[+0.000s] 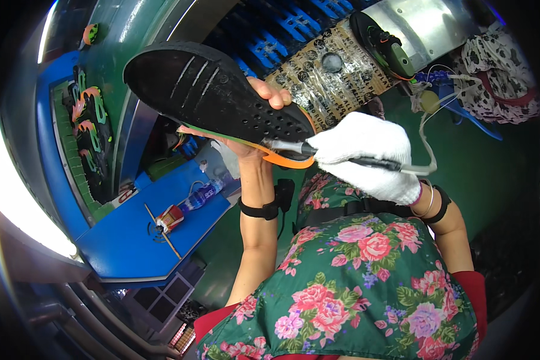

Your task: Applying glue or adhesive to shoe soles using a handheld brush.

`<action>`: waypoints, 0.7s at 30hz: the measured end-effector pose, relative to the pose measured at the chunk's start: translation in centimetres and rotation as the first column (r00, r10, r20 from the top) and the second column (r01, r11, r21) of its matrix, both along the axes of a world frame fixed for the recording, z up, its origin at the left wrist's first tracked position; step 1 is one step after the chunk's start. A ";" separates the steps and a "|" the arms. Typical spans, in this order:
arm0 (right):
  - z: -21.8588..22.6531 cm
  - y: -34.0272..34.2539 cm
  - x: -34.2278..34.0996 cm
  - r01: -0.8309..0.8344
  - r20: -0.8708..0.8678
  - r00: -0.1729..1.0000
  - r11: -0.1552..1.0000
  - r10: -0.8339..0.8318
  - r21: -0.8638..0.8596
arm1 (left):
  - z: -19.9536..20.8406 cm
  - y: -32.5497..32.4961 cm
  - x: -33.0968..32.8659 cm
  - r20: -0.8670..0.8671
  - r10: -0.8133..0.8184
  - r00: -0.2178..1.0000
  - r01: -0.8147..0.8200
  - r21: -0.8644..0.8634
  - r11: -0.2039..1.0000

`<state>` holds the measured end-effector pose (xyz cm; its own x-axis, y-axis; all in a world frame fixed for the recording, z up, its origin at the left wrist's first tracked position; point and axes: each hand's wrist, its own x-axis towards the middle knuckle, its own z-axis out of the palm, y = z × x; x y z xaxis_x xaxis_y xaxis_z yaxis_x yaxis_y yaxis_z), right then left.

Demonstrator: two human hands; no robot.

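Note:
A black shoe sole [192, 87], with rows of small holes, slits and an orange and green edge, is held up in my bare left hand [243, 149]. My fingertips curl over its far edge while the palm supports it from beneath. My right hand [366, 153], in a white knitted glove, grips a pen-like hand tool [375, 162] with a pale cable [429, 141] trailing from its rear end. The tool's metal tip [285, 146] meets the sole's near edge, close to the orange rim. The glove hides part of the handle.
Left, a blue table [120, 249] carries a plastic bottle [203, 194] and a red-and-white item [172, 217] beside a stick. Beyond are several black-and-orange shoe parts [90, 135]. Ahead, another shoe [381, 48] rests near a tape-covered board [324, 75]; spotted cloth [495, 66] hangs far right.

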<state>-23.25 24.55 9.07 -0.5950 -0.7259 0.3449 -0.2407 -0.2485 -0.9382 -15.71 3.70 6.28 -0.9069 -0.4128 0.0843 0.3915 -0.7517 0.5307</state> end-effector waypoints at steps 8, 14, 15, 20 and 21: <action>-0.1 0.4 -0.1 -0.005 0.063 0.998 1.000 0.007 -0.020 | 0.0 -0.8 -0.6 -0.115 -0.123 0.986 0.098 -0.204 0.974; -0.1 0.9 -0.4 -0.037 -0.019 0.999 0.999 0.037 -0.038 | -0.8 -1.3 -0.6 -0.082 -0.098 0.992 0.081 -0.194 0.978; -0.2 0.9 -0.4 -0.039 0.039 0.998 0.998 0.041 -0.046 | -0.9 -1.5 -0.8 -0.107 -0.100 0.989 0.077 -0.200 0.977; 0.6 1.0 -0.6 -0.049 -0.097 0.994 0.998 0.045 -0.047 | -1.2 -2.0 -1.2 -0.127 -0.133 0.983 0.101 -0.235 0.967; 0.5 1.0 -0.7 -0.051 -0.096 0.994 0.997 0.046 -0.049 | -1.2 -2.1 -1.2 -0.118 -0.130 0.984 0.100 -0.229 0.968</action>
